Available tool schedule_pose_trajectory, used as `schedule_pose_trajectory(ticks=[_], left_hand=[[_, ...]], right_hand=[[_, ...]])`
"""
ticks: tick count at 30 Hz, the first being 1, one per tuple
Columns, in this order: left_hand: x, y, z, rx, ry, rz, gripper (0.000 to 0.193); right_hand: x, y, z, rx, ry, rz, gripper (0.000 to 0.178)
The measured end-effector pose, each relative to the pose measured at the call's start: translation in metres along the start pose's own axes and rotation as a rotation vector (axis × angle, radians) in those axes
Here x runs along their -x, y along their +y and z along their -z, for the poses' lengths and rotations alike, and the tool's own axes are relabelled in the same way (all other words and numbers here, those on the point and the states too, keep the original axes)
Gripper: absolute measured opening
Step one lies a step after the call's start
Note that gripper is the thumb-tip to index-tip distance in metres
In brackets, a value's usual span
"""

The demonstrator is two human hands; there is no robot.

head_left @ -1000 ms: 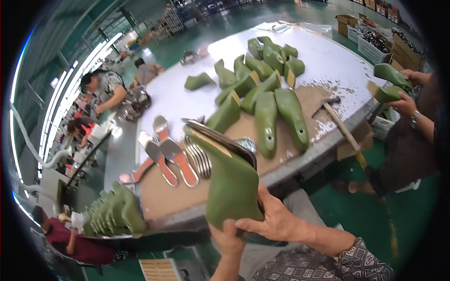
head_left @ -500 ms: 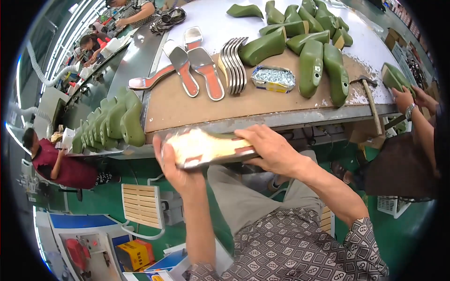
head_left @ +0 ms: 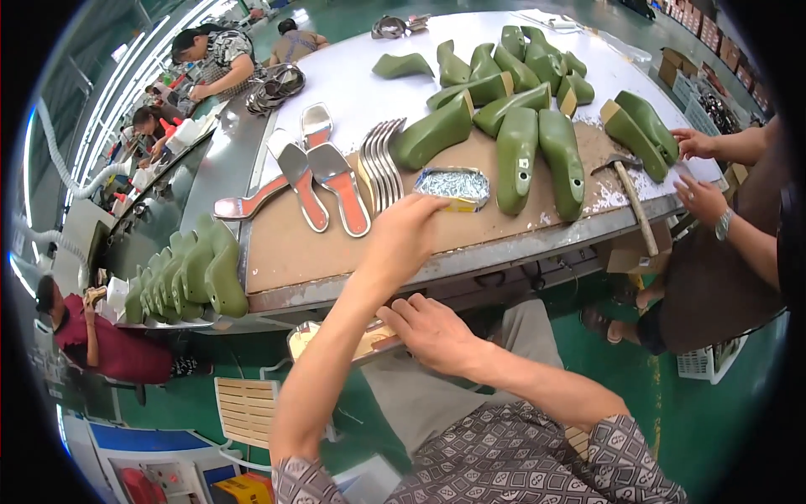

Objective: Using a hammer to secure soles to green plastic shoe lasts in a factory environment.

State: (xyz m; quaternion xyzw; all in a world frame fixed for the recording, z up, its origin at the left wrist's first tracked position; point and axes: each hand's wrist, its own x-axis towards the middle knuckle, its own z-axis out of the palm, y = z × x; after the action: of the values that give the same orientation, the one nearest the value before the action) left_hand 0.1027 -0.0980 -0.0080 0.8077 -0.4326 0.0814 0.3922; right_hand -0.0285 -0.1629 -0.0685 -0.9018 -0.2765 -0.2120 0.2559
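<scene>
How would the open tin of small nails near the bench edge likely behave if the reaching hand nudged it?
The tin is shallow and flat-bottomed, so it would probably slide on the brown bench top rather than tip. It looks heaped with loose nails, so likely heavy for its size, and a sharp knock from the left hand might spill some.

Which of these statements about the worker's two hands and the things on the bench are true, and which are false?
1. The left hand reaches over the bench toward the small tin of nails. True.
2. The right hand holds the hammer. False: the hammer lies on the bench; the right hand rests on a shoe last below the bench edge.
3. The green lasts are stacked on the floor. False: they lie on the bench.
4. Metal shanks lie beside the insoles. True.
</scene>
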Motion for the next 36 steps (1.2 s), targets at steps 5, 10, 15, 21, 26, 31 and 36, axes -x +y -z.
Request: schedule_pose_trajectory(ticks=[5,10,15,21,26,31,36], left_hand=[[-0.088,-0.038,-0.054,-0.340,-0.220,0.225,0.022],[-0.091,-0.065,-0.061,-0.259,-0.282,0.397,0.022],[-0.082,-0.061,-0.065,-0.112,-0.056,0.335,0.019],[-0.077,-0.043,-0.032,0.435,0.087,0.484,0.019],[-0.013,0.027,0.031,0.425,0.040,0.421,0.021],[0.115,0.052,0.052,0.296,0.251,0.524,0.014],[0.138,0.062,0.045,0.586,0.301,0.731,0.006]], right_hand=[[0.003,-0.005,-0.005,0.020,0.006,-0.039,0.029],[0.001,-0.006,-0.011,0.054,0.027,-0.091,0.028],[0.002,-0.005,-0.008,0.042,0.016,-0.096,0.032],[-0.002,-0.012,-0.006,-0.008,0.009,-0.067,0.043],[0.001,-0.001,-0.004,0.005,0.057,-0.044,0.050],[0.000,0.003,0.000,-0.058,-0.005,-0.048,0.056],[0.033,0.034,0.083,-0.099,0.110,-0.140,0.066]])
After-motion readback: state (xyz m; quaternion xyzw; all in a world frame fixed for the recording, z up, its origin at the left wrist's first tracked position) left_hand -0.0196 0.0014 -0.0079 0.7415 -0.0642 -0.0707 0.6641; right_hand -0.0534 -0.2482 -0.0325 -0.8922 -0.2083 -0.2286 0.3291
